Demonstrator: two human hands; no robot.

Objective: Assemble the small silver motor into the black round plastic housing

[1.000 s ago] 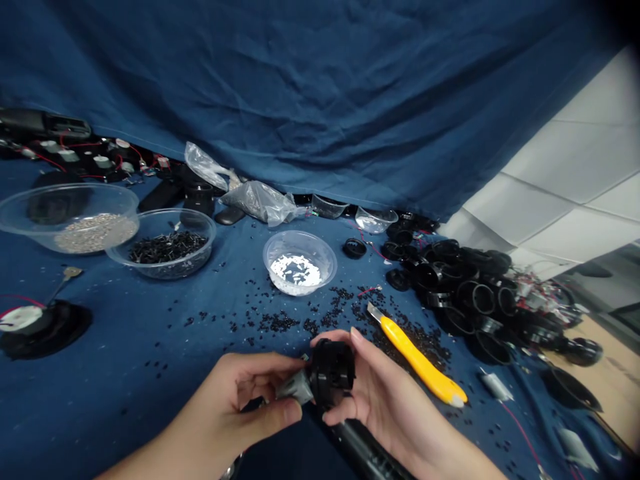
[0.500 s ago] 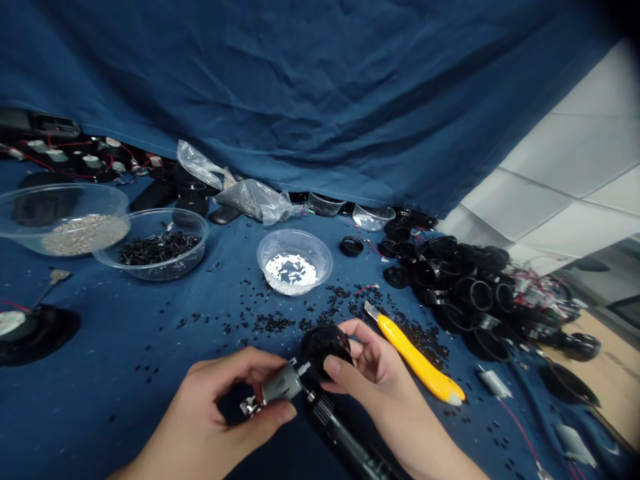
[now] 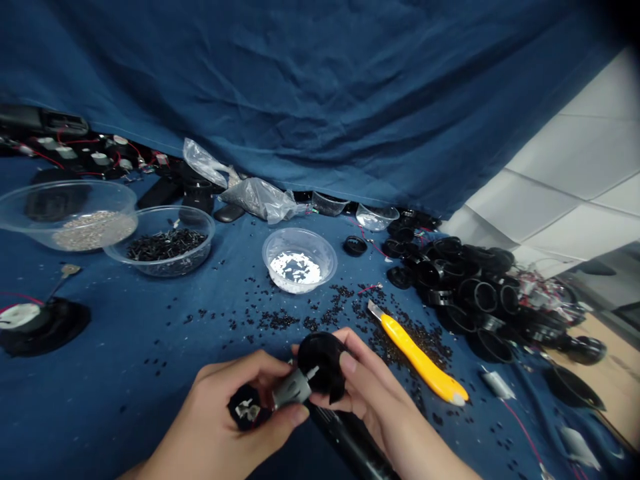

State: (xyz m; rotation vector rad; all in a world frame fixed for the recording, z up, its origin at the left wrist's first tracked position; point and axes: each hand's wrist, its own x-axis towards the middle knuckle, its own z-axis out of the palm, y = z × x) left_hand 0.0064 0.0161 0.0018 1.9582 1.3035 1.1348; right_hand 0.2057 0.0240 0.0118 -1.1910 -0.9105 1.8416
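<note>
- I am looking down at one big blue cloth point(image 3: 150, 347) that is covering the table and hanging up behind it.
- One big heap of black rings point(image 3: 470, 293) is sitting on the far right.
- I am counting three clear bowls in a row: one with grey bits point(image 3: 67, 215), one with black bits point(image 3: 161, 241), one with white bits point(image 3: 300, 260).
- One yellow knife point(image 3: 420, 360) is lying just to the right of my hands, and lots of tiny black specks point(image 3: 310, 320) are lying all around it.
- My left hand point(image 3: 235, 420) is pinching one small grey motor point(image 3: 293, 389) between thumb and fingers, near the bottom middle.
- The motor is a short silver can with a thin white pin sticking out. Its long side is slanting, and the pin is pointing up and to the right.
- My right hand point(image 3: 380, 400) is gripping one round black cap point(image 3: 320, 363), and the pin is touching it.
</note>
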